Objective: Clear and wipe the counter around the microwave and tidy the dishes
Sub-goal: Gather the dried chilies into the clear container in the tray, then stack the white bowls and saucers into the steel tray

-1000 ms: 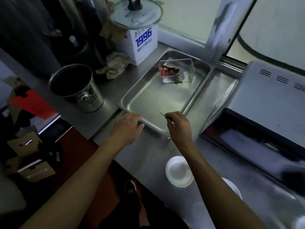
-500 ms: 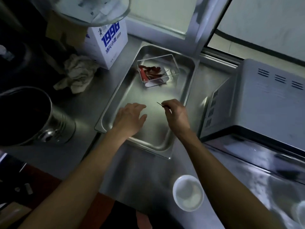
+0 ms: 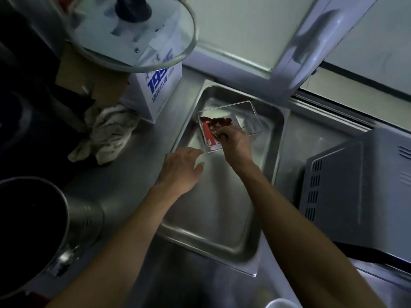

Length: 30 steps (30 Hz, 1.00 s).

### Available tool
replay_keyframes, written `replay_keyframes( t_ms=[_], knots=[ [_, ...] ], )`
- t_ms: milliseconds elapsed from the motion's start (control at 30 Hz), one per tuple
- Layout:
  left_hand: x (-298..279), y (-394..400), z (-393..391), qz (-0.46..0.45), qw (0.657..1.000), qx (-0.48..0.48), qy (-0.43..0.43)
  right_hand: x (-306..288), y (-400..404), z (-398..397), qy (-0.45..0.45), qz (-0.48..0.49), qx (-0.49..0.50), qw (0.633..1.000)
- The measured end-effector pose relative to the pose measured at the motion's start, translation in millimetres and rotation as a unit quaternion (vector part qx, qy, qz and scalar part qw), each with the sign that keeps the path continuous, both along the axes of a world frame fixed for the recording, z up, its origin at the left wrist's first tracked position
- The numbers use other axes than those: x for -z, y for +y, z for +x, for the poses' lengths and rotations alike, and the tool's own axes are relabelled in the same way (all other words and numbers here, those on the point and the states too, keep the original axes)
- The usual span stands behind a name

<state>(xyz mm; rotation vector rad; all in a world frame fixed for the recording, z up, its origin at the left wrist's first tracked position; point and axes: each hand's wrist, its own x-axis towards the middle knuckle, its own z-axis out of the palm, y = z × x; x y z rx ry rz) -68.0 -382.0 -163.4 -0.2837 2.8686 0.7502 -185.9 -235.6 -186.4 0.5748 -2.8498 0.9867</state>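
At the far left a dark metal pot (image 3: pixel 33 230) stands on the steel counter (image 3: pixel 138 174), with a crumpled rag (image 3: pixel 106 134) beyond it and a white box (image 3: pixel 155 94) under a glass lid (image 3: pixel 124 32).

The left hand (image 3: pixel 181 170) hovers over the near-left part of the steel tray (image 3: pixel 213 218), fingers loosely spread and holding nothing. 1 second ago it sat at the tray's near rim; it has since moved in over the tray floor, seemingly ready to steady the tub.

The clear tub (image 3: pixel 229 125) sits in the tray's far half, holding red scraps (image 3: pixel 213 122) and a red-and-white packet.

The right hand (image 3: pixel 235 143) has changed most. 1 second ago it was at the tray's near edge, pinching a thin dark sliver; now it is at the tub's near side, fingertips curled down at the scraps. Whether the sliver is still pinched or already dropped cannot be told, as the fingers hide it.

I judge that the stray bit of litter is being gathered into the tub with the other waste, so the clearing step is close to done here. Wiping has not begun, since the rag lies untouched, well apart from both hands.

The microwave (image 3: pixel 360 187) stands at the right, just beside the tray. The rim of a white bowl (image 3: pixel 278 304) shows at the bottom edge.
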Motion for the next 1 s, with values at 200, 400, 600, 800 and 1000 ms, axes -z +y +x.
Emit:
replay_keyframes(
  t_ms=[200, 400, 600, 800, 1000],
  knots=[
    [16, 0, -8, -0.004, 1.0, 0.014, 0.016, 7, -7, -8, 0.005, 0.014, -0.002, 1.0],
    [27, 8, 0, 0.032, 0.999, 0.007, 0.011, 16, 13, 12, -0.007, -0.019, 0.02, 1.0],
    [28, 29, 19, 0.022, 0.999, 0.044, -0.009, 8, 41, 62, -0.021, 0.029, 0.027, 0.999],
    [21, 42, 34, 0.002, 0.996, 0.088, -0.004, -8, 74, 113, -0.012, 0.019, 0.059, 0.998],
    [11, 70, 58, 0.0, 0.988, 0.154, 0.014, -13, 118, 170, -0.008, 0.011, 0.09, 0.996]
  ],
)
